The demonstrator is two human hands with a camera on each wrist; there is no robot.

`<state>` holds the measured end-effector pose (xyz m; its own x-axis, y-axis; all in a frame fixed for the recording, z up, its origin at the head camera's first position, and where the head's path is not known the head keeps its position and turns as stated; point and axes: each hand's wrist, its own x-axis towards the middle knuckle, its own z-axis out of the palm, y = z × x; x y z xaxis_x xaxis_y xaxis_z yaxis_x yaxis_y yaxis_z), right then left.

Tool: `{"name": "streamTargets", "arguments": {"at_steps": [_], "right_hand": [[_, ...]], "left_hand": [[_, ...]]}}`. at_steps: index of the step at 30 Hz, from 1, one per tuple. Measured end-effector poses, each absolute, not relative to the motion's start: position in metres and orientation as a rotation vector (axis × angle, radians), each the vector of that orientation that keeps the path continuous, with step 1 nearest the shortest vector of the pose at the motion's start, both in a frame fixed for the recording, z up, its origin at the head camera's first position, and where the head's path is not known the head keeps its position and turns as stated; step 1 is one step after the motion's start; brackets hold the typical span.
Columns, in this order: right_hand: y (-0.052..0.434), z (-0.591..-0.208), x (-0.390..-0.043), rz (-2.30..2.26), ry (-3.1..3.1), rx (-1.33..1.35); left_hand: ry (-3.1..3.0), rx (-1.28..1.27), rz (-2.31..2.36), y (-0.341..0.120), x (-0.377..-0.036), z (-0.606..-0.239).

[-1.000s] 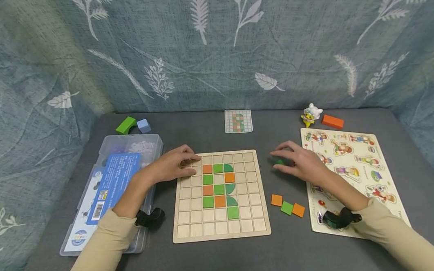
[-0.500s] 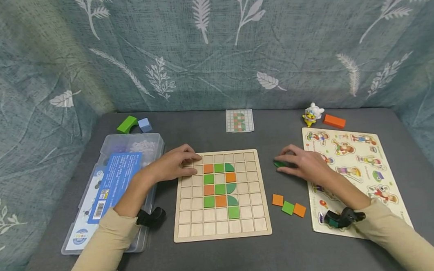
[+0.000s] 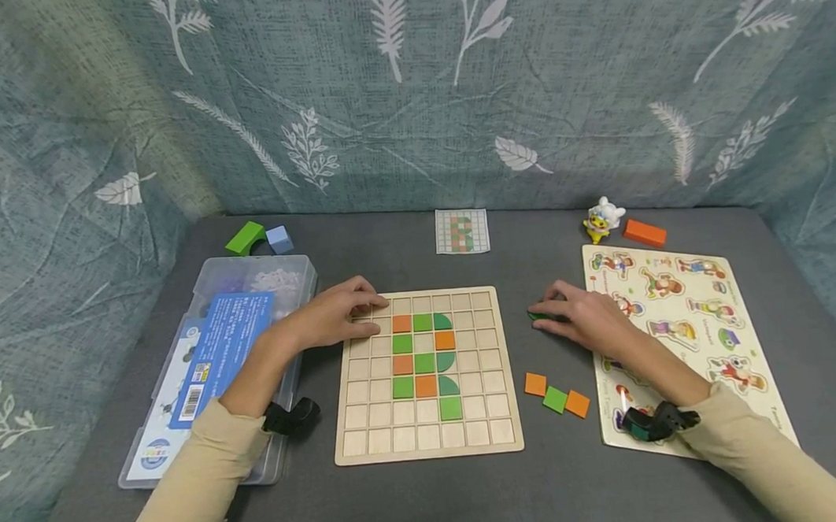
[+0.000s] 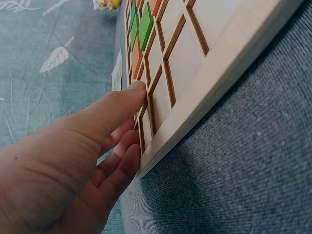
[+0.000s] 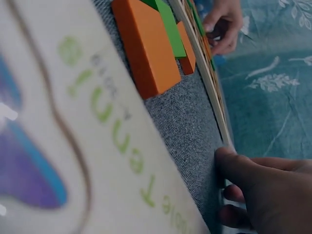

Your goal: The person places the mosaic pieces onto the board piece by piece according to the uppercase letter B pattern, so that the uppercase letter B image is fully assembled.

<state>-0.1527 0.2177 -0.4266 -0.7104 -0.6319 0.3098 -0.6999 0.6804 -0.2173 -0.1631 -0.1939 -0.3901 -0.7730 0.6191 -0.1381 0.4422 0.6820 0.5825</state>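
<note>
A wooden grid board [image 3: 427,442] lies in the middle, with orange and green tiles [image 3: 424,363] set in its centre columns. My left hand [image 3: 363,305] rests on the board's top-left corner, its fingers lying relaxed over the edge [image 4: 141,122]. To the right of the board, my right hand [image 3: 561,310] pinches a dark green piece [image 3: 538,315] low on the grey cloth, fingers above and thumb below. In the right wrist view only the thumb [image 5: 243,163] and curled fingers show, and the piece is hidden.
Three loose tiles, orange [image 3: 534,384], green [image 3: 554,400] and orange [image 3: 577,404], lie right of the board. A character puzzle [image 3: 681,279] sits far right, a plastic box [image 3: 218,366] far left. At the back are a pattern card [image 3: 462,231], a toy figure [image 3: 602,218] and coloured blocks [image 3: 244,238].
My right hand has drawn its fingers in around the dark green piece and settled lower on the cloth. The left hand and the board have not moved.
</note>
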Motion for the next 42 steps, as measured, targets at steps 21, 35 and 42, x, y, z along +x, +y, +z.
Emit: {"name": "streamTargets", "arguments": {"at_steps": [21, 35, 42], "right_hand": [[0.122, -0.405, -0.073, 0.555, -2.257, 1.877], [0.111, -0.417, -0.061, 0.342, -2.245, 1.874], [0.107, -0.417, -0.058, 0.366, -2.237, 1.857]], "left_hand": [[2.572, 0.831, 0.778, -0.195, -0.164, -0.39], [2.582, 0.829, 0.759, -0.193, -0.164, -0.388], [2.572, 0.834, 0.765, -0.194, -0.163, -0.39]]}}
